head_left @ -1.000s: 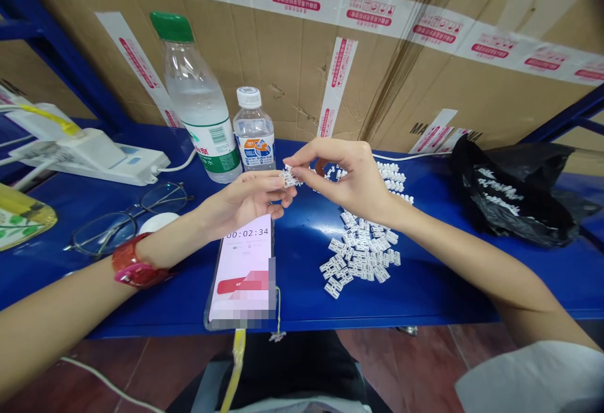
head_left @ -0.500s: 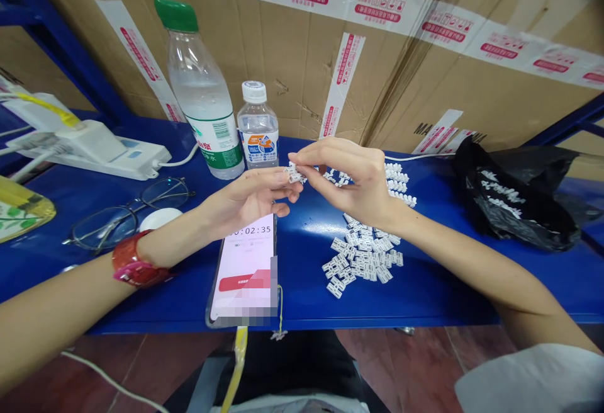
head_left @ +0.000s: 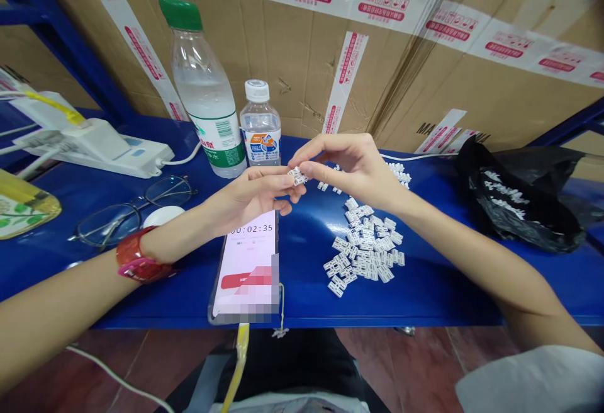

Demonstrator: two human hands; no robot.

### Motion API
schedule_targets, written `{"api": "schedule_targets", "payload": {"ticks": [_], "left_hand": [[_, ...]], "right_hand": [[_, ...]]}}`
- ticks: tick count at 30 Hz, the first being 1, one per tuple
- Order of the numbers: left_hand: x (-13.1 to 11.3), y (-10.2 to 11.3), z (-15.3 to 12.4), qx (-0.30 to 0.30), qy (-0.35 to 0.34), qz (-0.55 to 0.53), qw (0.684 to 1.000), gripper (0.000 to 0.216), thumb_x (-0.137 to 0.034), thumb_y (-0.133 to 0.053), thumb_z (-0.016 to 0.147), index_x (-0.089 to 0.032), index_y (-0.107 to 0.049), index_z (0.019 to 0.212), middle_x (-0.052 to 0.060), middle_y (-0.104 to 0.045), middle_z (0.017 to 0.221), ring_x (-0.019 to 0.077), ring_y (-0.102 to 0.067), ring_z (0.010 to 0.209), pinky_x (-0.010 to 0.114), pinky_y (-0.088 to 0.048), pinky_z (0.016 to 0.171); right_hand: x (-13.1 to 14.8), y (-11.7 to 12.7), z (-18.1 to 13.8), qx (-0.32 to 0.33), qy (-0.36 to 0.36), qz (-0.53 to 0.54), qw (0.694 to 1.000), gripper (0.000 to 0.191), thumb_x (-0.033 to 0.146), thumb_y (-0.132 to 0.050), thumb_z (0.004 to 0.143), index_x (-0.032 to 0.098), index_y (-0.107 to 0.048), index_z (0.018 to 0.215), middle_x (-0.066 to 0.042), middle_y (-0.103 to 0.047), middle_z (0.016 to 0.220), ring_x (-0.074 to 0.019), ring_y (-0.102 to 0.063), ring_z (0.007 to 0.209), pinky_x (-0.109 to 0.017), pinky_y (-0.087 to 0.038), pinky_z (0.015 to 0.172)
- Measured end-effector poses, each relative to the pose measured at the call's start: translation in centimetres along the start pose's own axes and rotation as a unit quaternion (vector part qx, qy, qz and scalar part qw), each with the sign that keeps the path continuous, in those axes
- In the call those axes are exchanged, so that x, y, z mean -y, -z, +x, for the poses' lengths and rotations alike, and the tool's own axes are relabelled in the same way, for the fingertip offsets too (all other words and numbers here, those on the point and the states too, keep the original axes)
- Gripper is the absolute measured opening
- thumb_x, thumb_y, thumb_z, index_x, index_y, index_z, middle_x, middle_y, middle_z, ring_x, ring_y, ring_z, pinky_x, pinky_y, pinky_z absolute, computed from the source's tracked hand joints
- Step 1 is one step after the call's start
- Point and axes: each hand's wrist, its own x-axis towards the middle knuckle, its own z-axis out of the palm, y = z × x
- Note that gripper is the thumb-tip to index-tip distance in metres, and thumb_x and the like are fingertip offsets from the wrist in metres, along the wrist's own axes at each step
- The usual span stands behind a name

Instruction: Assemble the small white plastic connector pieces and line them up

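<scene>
Two hands share one white piece [head_left: 298, 177]: the fingers of the left hand [head_left: 258, 194] pinch its left side, and those of the right hand [head_left: 357, 166] close on its upper right. It sits right at the fingertips, held above the tabletop [head_left: 302, 268], slotted face toward the camera. Its long axis seems to run left to right; which end leads is too small to tell. Nearer the body lie a phone [head_left: 246, 262] and, rightward, a loose pile [head_left: 370, 252]; beyond stands a small bottle [head_left: 262, 124].
</scene>
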Motion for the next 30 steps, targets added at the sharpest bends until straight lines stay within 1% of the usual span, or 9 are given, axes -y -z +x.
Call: {"api": "schedule_targets", "payload": {"ticks": [3,8,14,17,19,22,25,27,30], "left_hand": [[0.0,0.0,-0.1,0.021,0.004,0.018,1.000,0.018,-0.029,-0.096,0.073,-0.017,-0.086,0.083,0.003,-0.076,0.074,0.0096,-0.064,0.064,0.018,-0.056,0.059],[0.1,0.1,-0.1,0.062,0.038,0.039,0.997,0.019,-0.030,-0.095,0.074,-0.017,-0.087,0.085,0.003,-0.076,0.076,0.0098,-0.066,0.065,0.018,-0.056,0.059],[0.4,0.2,-0.3,0.057,0.046,0.044,0.996,0.020,-0.034,-0.096,0.073,-0.018,-0.087,0.081,0.003,-0.075,0.076,0.0114,-0.066,0.066,0.019,-0.057,0.059],[0.3,0.2,-0.2,0.018,0.030,0.056,0.998,0.027,-0.038,-0.097,0.073,-0.018,-0.088,0.088,0.006,-0.078,0.087,0.0139,-0.068,0.077,0.019,-0.059,0.064],[0.2,0.2,-0.1,-0.014,0.024,0.056,0.998,0.027,-0.036,-0.096,0.074,-0.019,-0.088,0.094,0.007,-0.080,0.097,0.0131,-0.068,0.081,0.018,-0.060,0.068],[-0.2,0.0,0.1,-0.060,0.019,0.034,0.997,0.031,-0.032,-0.100,0.067,-0.018,-0.089,0.093,0.005,-0.081,0.093,0.0084,-0.063,0.069,0.015,-0.058,0.064],[-0.4,-0.1,0.3,-0.093,0.019,0.018,0.995,0.031,-0.028,-0.099,0.065,-0.019,-0.088,0.093,0.004,-0.081,0.085,0.0066,-0.059,0.060,0.015,-0.056,0.058],[-0.5,-0.1,0.3,-0.110,0.020,0.016,0.994,0.032,-0.029,-0.098,0.067,-0.021,-0.088,0.097,0.004,-0.081,0.084,0.0077,-0.061,0.061,0.016,-0.056,0.059],[-0.4,0.0,0.3,-0.126,0.024,0.031,0.991,0.031,-0.034,-0.097,0.069,-0.023,-0.088,0.097,0.005,-0.082,0.086,0.0139,-0.070,0.075,0.020,-0.060,0.067]], "right_hand": [[-0.4,1.0,0.5,0.084,-0.054,0.097,0.990,0.017,0.030,-0.073,0.098,0.014,-0.079,0.102,-0.006,-0.078,0.106,-0.0122,-0.071,0.093,-0.024,-0.058,0.081],[-1.0,2.2,0.6,0.206,-0.106,0.139,0.963,0.017,0.028,-0.068,0.102,0.017,-0.079,0.109,-0.005,-0.079,0.111,-0.0125,-0.071,0.102,-0.027,-0.057,0.094],[-0.9,1.6,0.5,0.187,-0.101,0.148,0.966,0.011,0.022,-0.071,0.099,0.014,-0.079,0.100,-0.009,-0.073,0.126,-0.0134,-0.070,0.105,-0.029,-0.057,0.094],[-1.0,1.8,0.7,0.175,-0.097,0.142,0.970,0.014,0.026,-0.073,0.098,0.014,-0.078,0.104,-0.008,-0.074,0.122,-0.0121,-0.070,0.096,-0.028,-0.058,0.089],[-1.6,2.7,0.9,0.152,-0.092,0.100,0.979,0.021,0.032,-0.070,0.100,0.015,-0.077,0.111,-0.007,-0.076,0.118,-0.0133,-0.070,0.098,-0.029,-0.057,0.091],[-3.4,5.3,1.0,0.078,-0.091,-0.086,0.989,0.028,0.034,-0.069,0.100,0.014,-0.075,0.118,-0.010,-0.076,0.119,-0.0193,-0.070,0.109,-0.034,-0.055,0.097],[-6.0,7.7,0.7,0.080,-0.150,-0.326,0.930,0.016,0.016,-0.069,0.093,0.013,-0.079,0.105,-0.012,-0.079,0.113,-0.0246,-0.070,0.108,-0.042,-0.051,0.102],[-7.5,8.4,0.3,0.126,-0.198,-0.383,0.893,0.017,0.011,-0.066,0.092,0.014,-0.080,0.102,-0.011,-0.080,0.111,-0.0242,-0.071,0.106,-0.039,-0.051,0.100],[-9.0,8.3,-0.3,0.146,-0.228,-0.404,0.874,0.020,0.011,-0.067,0.089,0.014,-0.080,0.104,-0.011,-0.080,0.107,-0.0238,-0.071,0.099,-0.035,-0.052,0.089]]}}
